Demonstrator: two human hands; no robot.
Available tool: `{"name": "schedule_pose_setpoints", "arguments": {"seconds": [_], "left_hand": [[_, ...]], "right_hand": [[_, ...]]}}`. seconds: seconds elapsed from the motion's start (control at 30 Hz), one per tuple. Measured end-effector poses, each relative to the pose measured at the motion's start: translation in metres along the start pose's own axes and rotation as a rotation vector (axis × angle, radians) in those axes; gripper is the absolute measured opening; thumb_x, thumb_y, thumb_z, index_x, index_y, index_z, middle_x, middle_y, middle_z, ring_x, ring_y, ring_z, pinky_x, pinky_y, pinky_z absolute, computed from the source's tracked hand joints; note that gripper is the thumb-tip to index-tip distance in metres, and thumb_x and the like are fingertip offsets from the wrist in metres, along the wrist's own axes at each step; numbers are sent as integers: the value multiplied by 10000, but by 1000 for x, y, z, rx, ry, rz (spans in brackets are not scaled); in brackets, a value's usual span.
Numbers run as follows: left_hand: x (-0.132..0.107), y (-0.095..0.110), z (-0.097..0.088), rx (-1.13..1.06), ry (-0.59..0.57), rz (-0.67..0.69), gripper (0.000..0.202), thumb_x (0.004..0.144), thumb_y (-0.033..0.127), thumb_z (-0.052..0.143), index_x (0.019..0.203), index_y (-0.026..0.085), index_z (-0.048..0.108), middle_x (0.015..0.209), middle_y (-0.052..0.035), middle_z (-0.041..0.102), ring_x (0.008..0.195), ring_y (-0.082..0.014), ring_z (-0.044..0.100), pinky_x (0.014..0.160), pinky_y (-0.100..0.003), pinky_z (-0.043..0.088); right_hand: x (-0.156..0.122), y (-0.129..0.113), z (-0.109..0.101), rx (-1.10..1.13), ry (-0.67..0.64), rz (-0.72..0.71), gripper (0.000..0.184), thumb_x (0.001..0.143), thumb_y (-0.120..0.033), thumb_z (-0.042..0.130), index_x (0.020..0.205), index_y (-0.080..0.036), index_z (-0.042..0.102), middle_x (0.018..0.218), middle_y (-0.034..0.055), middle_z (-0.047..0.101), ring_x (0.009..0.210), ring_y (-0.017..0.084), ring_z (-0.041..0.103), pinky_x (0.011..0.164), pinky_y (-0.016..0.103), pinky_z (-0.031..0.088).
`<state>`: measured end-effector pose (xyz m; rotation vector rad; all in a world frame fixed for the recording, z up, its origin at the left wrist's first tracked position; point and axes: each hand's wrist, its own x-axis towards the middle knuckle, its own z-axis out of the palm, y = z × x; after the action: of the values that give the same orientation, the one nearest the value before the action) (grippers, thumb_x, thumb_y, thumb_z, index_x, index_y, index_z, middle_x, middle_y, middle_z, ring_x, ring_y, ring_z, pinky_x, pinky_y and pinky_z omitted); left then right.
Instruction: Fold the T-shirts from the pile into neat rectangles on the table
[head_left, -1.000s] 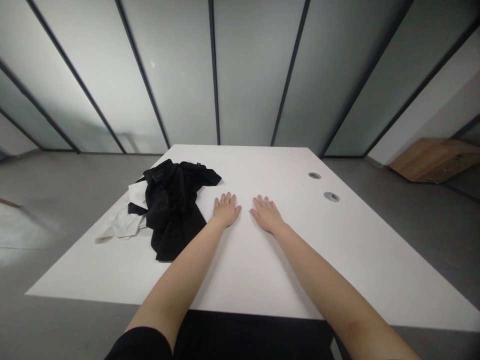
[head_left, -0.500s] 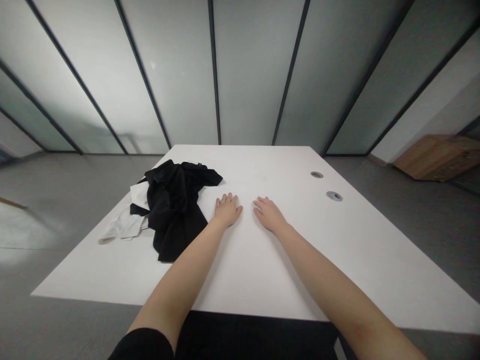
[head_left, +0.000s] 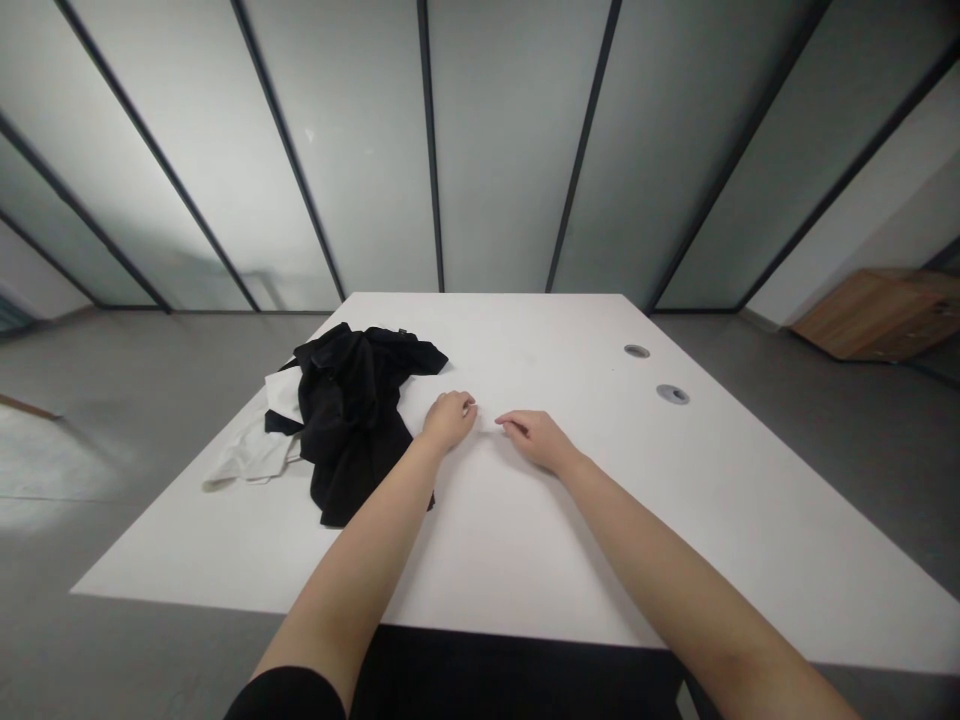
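My left hand (head_left: 450,418) is raised slightly over the white table (head_left: 525,560), just right of a crumpled heap of black clothing (head_left: 349,410). Its fingers curl in toward the thumb. Facing it across a small gap is my right hand (head_left: 536,437), with thumb and fingers pinched together and pointing left. Whatever the fingertips hold, if anything, is too small to make out. The black heap lies partly over white cloth (head_left: 247,450) on the left side of the table. My left forearm covers part of the heap's right edge.
Two round metal cable grommets (head_left: 673,394) are set into the tabletop at the right. Frosted glass panels (head_left: 495,150) with dark frames stand beyond the far edge. A wooden cabinet (head_left: 877,312) is on the floor at far right.
Both hands lay flat with fingers spread; now they have lifted and their fingers have closed. The fingertips point toward each other. The clothing has stayed in place.
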<state>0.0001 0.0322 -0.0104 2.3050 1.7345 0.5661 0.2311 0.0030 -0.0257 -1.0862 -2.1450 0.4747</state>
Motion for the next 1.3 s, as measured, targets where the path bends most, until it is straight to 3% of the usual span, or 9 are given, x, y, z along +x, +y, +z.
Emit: {"name": "schedule_pose_setpoints", "arguments": {"seconds": [0.2,0.47,0.57,0.7,0.87,0.97,1.1,1.2,1.3], "left_hand": [[14,-43,-3,-73,65,-38,281,980,236,567,1151,174,781,1171,-122,773,1131,-279,681,1037,-406,546],[23,-84,-13,-272,39,103,236,946,231,551,968,199,784,1026,-66,802,968,-220,725,950,-353,568],[21,-81,-22,-346,164,64,246,963,253,540,997,190,775,1040,-73,798,931,-210,721,873,-332,572],[25,-72,-54,-389,484,15,275,994,259,497,1099,177,737,1121,-98,765,1002,-220,710,883,-341,573],[25,-82,-102,-97,883,-305,396,950,225,565,1338,167,623,1415,-185,627,1383,-351,539,1178,-553,429],[19,-101,-107,35,861,-599,646,896,305,671,1483,99,498,1572,-289,481,1504,-464,390,1216,-675,326],[11,-131,-99,9,737,-757,486,896,355,657,1302,90,614,1390,-316,612,1351,-515,525,1105,-730,402],[11,-144,-108,-80,770,-707,235,917,344,630,1077,176,668,1155,-214,713,1247,-467,600,1088,-688,439],[15,-139,-132,-189,870,-586,156,984,345,576,946,204,633,990,-126,707,1139,-365,654,1082,-548,490]], "right_hand": [[-1,-1,-6,11,-19,92,307,1008,-257,547,1108,-232,837,1030,63,843,837,212,742,834,331,555],[-1,7,-5,27,10,106,320,1000,-293,546,1101,-229,842,959,56,834,719,188,676,753,307,517],[-2,10,-5,35,22,115,331,1003,-318,543,1111,-220,840,865,44,811,639,176,617,670,292,465],[-1,11,-5,63,63,117,342,1003,-336,538,1102,-208,840,754,23,764,595,167,574,644,287,436],[0,11,-5,86,75,120,339,991,-341,540,1089,-216,839,746,16,754,596,168,576,657,290,449],[0,11,-5,100,87,123,344,989,-353,536,1078,-213,838,740,14,748,590,166,569,648,291,443],[1,11,-3,106,93,134,345,986,-365,535,1066,-217,837,731,12,745,576,164,554,623,290,428],[3,10,-1,108,94,144,342,980,-366,539,1060,-217,837,730,13,744,569,164,545,609,289,422],[5,9,1,106,104,147,342,981,-368,542,1058,-214,838,723,12,736,572,164,542,609,289,422]]}}
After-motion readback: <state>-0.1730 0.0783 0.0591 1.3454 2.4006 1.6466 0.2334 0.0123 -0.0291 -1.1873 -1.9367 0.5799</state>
